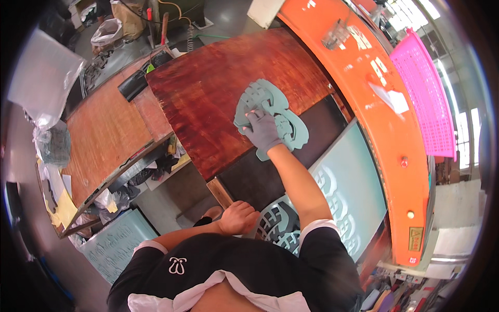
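My right hand (262,130), in a grey fingertip-less glove, reaches forward with its fingers bent onto a stack of teal foam cut-outs (293,132). The pieces are curved and slotted, and they lie over the border between a reddish-brown board (208,93) and a dark strip (249,177). Close to my body, my bare left hand (239,217) is curled closed beside the end of a small wooden bar (220,192). What lies inside its fingers, if anything, is hidden. A black-and-teal patterned cut-out (278,218) shows between my forearms.
An orange machine beam (358,93) arcs along the right, with a pink plastic basket (423,93) beyond it. Beneath it lies a teal sheet with cut openings (353,166). At left stand a wooden table (109,145) and another perforated teal sheet (119,242).
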The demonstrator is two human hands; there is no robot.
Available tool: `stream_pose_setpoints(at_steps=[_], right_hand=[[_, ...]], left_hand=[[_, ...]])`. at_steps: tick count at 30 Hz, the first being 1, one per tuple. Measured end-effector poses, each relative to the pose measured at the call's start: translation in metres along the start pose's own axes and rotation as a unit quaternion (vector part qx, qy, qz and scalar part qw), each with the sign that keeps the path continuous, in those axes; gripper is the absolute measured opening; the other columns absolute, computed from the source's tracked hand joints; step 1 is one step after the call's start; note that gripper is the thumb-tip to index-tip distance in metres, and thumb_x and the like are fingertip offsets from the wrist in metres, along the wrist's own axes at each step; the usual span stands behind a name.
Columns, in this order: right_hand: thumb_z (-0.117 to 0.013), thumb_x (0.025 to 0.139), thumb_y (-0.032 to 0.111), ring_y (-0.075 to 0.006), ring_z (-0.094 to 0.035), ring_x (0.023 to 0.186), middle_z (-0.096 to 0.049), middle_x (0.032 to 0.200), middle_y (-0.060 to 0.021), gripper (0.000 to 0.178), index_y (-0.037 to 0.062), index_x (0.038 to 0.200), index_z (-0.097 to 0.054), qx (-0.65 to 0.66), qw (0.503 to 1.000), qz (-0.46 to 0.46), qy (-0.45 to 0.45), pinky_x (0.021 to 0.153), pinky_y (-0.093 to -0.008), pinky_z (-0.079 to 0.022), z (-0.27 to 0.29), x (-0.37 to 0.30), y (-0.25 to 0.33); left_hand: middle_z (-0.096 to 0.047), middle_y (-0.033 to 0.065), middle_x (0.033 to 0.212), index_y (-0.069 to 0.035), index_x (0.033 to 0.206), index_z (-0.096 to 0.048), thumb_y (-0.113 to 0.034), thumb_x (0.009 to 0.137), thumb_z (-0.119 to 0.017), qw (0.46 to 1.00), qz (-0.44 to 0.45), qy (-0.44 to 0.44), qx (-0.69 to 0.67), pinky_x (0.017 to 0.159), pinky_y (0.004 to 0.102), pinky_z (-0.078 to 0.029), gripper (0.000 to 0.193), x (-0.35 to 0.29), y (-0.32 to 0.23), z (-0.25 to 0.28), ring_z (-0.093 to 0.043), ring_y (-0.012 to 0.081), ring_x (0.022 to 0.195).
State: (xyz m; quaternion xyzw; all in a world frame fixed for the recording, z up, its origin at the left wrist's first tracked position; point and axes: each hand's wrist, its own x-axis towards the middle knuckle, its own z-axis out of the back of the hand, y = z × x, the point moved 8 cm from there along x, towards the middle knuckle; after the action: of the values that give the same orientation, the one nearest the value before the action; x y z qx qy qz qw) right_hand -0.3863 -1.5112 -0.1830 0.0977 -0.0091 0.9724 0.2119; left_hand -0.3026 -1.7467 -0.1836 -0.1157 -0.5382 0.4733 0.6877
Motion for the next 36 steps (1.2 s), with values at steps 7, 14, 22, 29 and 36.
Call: stream_pose_setpoints(at_steps=[7,14,22,29,36], right_hand=[[-0.067,0.076,0.027,-0.0334,-0.05,0.109,-0.055,0.119,-0.0095,0.039,0.0097,0.11,-0.058,0.07,0.99,-0.114,-0.05,0.088,-0.0405,-0.044,0.079,-0.082,-0.014],[-0.064,0.079,0.023,-0.0348,-0.053,0.102,-0.057,0.109,-0.0162,0.036,0.0041,0.109,-0.057,0.015,0.864,-0.445,-0.235,0.088,-0.0414,-0.044,0.191,-0.408,-0.046],[-0.06,0.079,0.041,-0.037,-0.054,0.104,-0.056,0.109,-0.0238,0.054,0.0006,0.114,-0.054,-0.201,0.489,-0.836,-0.145,0.089,-0.0449,-0.042,0.241,-0.749,0.084],[-0.06,0.083,0.041,-0.035,-0.058,0.098,-0.062,0.101,-0.0215,0.05,-0.0007,0.111,-0.057,-0.072,0.511,-0.831,-0.206,0.086,-0.0409,-0.044,0.244,-0.782,0.086],[-0.06,0.084,0.031,-0.0246,-0.059,0.073,-0.062,0.08,-0.0146,0.033,-0.0011,0.091,-0.06,-0.002,0.604,-0.737,-0.302,0.07,-0.0373,-0.045,0.281,-0.788,0.137]], left_hand=[[-0.057,0.0029,0.071,-0.009,0.081,-0.061,-0.01,0.066,-0.065,1.0,-0.004,-0.011,0.014,0.065,0.0339,-0.045,0.015,0.004,-0.002,0.001,-0.057,0.0212,0.071],[-0.06,0.0071,0.075,-0.006,0.086,-0.062,-0.01,0.072,-0.063,0.999,0.002,0.042,0.023,0.067,0.0386,-0.045,0.015,0.01,-0.005,-0.007,-0.058,0.0264,0.073],[-0.063,0.0056,0.082,-0.001,0.127,-0.042,-0.022,0.087,-0.06,0.899,0.319,0.151,-0.259,0.067,0.0301,-0.048,0.048,-0.002,0.016,-0.038,-0.06,0.0159,0.078],[-0.066,0.0098,0.093,-0.005,0.115,-0.052,-0.03,0.091,-0.058,0.653,0.598,0.295,-0.359,0.073,0.0337,-0.051,0.035,-0.063,-0.043,-0.052,-0.063,0.0192,0.079],[-0.066,0.0124,0.094,-0.001,0.104,-0.06,-0.021,0.092,-0.056,0.66,0.407,0.381,-0.503,0.083,0.0331,-0.048,0.024,-0.073,-0.075,-0.013,-0.063,0.0209,0.087]])
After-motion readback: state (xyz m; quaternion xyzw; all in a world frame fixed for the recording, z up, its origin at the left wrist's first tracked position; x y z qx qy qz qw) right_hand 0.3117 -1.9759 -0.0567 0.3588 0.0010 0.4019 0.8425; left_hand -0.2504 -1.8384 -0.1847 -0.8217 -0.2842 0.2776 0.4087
